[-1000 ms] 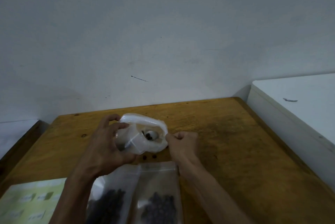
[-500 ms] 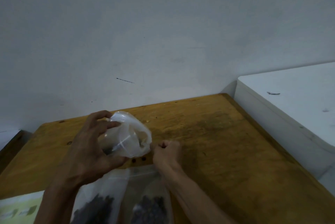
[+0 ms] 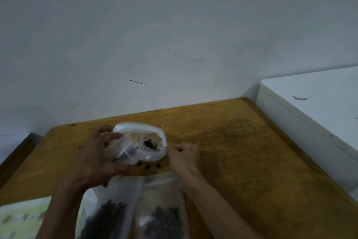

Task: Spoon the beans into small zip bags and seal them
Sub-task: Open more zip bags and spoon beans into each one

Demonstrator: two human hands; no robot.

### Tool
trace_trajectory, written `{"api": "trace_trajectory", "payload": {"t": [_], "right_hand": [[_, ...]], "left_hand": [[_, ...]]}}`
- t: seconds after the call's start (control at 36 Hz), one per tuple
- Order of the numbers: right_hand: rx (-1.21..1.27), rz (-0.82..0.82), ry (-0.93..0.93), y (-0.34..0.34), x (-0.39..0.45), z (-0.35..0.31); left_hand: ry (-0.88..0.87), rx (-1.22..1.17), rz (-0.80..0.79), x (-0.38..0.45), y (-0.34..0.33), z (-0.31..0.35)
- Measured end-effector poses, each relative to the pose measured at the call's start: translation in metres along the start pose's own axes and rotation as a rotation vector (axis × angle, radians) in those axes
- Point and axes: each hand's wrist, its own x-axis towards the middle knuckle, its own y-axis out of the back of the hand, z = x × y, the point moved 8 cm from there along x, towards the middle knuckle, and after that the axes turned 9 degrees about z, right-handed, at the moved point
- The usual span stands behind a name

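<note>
Fingers (image 3: 108,138) reopened bag (image 3: 141,142) mouth, beans (image 3: 148,143) visible again

Single head-worn wide-angle view, looking forward and slightly down from the near edge of the wooden table (image 3: 242,142). Close on both forearms, cut by the bottom edge. Upper half of frame is grey wall (image 3: 174,25). White cabinet (image 3: 313,107) at right.
</note>
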Motion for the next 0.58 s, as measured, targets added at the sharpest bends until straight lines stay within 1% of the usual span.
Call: {"api": "trace_trajectory", "payload": {"t": [0.08, 0.17, 0.39, 0.47, 0.58], "right_hand": [[0.025, 0.024, 0.013, 0.004, 0.002, -0.004], [0.049, 0.047, 0.025, 0.01, 0.004, -0.008], [0.082, 0.046, 0.065, 0.028, 0.004, -0.021], [0.096, 0.02, 0.075, 0.031, 0.002, -0.029], [0.094, -0.016, 0.087, 0.037, 0.0, -0.041]], "left_hand": [[0.081, -0.05, 0.003, -0.001, -0.006, -0.008], [0.113, -0.102, 0.027, -0.003, -0.009, -0.011], [0.127, 0.014, 0.022, -0.003, -0.012, -0.008], [0.151, 0.017, 0.008, -0.003, -0.016, -0.007], [0.18, -0.048, 0.016, -0.001, -0.021, 0.003]]}}
